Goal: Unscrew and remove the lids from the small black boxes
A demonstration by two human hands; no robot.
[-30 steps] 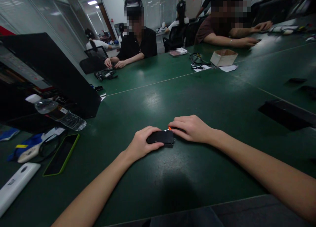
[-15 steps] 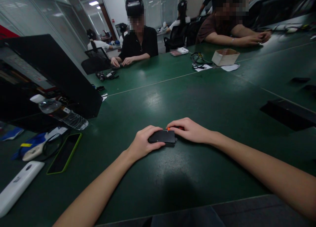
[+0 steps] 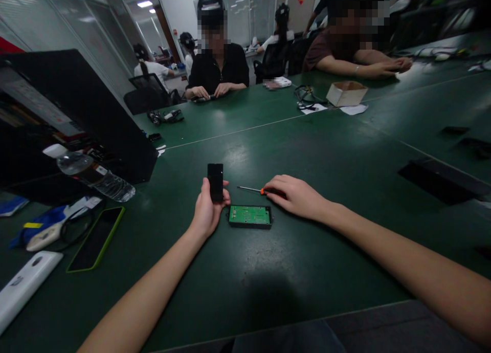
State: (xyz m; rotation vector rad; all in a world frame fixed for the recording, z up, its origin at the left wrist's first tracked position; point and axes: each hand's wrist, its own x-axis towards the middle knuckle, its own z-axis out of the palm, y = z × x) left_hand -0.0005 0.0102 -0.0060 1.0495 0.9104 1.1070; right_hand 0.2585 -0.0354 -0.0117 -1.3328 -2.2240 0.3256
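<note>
A flat black cover (image 3: 215, 181) stands upright in my left hand (image 3: 207, 210), gripped between thumb and fingers. Just right of that hand, a black case (image 3: 251, 226) lies on the table with its top off, showing a green circuit board (image 3: 250, 215) inside. My right hand (image 3: 293, 197) is closed around the handle of a screwdriver (image 3: 251, 189), beyond and to the right of the case. The orange collar shows at my fingertips, and the thin shaft points left, low over the table. Most of the handle is hidden under my fingers.
To the left are a green-edged phone (image 3: 95, 239), a white device (image 3: 28, 286), a leaning water bottle (image 3: 95, 173) and a black shelf unit (image 3: 115, 123). A small box (image 3: 347, 94) and cables (image 3: 305, 94) lie farther back. Two people sit across the green table (image 3: 326, 153).
My left hand has lifted the cover off the case and tipped it upright to the left, exposing the circuit board. The screwdriver's shaft has come into view beside my right hand.
</note>
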